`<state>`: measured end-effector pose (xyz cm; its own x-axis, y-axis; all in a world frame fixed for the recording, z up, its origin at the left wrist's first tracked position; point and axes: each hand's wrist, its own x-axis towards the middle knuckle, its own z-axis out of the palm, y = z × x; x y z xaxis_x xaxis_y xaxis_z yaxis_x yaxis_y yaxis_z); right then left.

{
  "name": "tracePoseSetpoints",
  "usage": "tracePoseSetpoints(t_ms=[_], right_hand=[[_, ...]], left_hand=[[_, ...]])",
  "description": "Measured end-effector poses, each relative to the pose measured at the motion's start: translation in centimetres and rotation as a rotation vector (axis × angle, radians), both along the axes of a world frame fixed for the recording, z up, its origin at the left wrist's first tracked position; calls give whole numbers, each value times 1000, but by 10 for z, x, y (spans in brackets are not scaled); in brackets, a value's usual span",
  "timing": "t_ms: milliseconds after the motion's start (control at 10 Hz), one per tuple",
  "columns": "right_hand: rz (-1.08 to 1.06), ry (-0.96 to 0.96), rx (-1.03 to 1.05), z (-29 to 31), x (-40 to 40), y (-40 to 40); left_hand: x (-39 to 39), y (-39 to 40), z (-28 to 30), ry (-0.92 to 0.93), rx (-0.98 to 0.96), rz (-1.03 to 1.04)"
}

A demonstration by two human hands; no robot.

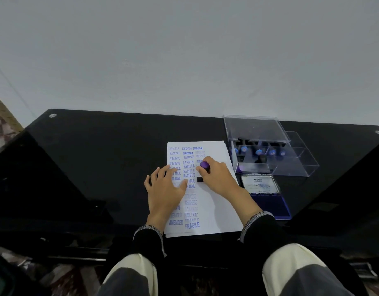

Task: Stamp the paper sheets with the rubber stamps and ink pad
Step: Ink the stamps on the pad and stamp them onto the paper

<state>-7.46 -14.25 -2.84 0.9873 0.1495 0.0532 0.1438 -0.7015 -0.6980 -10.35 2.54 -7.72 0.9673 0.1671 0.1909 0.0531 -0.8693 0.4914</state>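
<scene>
A stack of white paper sheets (214,210) lies on the black glass table, its top sheet covered with several blue stamp marks such as SAMPLE, FRAGILE and AMENDED. My left hand (165,189) lies flat on the left side of the sheet, fingers spread. My right hand (218,176) grips a rubber stamp (204,165) with a purple knob; its black base is pressed down on the middle of the paper. The open ink pad (272,202) sits just right of the paper, with its lid flipped up.
A clear plastic box (269,154) with its lid raised stands behind the ink pad and holds several more blue-topped stamps. The black glass table (99,157) runs against a pale wall. My knees are below the table's front edge.
</scene>
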Motion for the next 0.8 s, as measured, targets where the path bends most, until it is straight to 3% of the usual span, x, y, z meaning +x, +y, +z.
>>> tracePoseSetpoints(t_ms=[300, 800], right_hand=[[-30, -136, -5, -11, -20, 3], [-31, -124, -20, -9, -20, 5]], left_hand=[[0, 0, -1, -9, 8, -2], [1, 1, -2, -12, 5, 0]])
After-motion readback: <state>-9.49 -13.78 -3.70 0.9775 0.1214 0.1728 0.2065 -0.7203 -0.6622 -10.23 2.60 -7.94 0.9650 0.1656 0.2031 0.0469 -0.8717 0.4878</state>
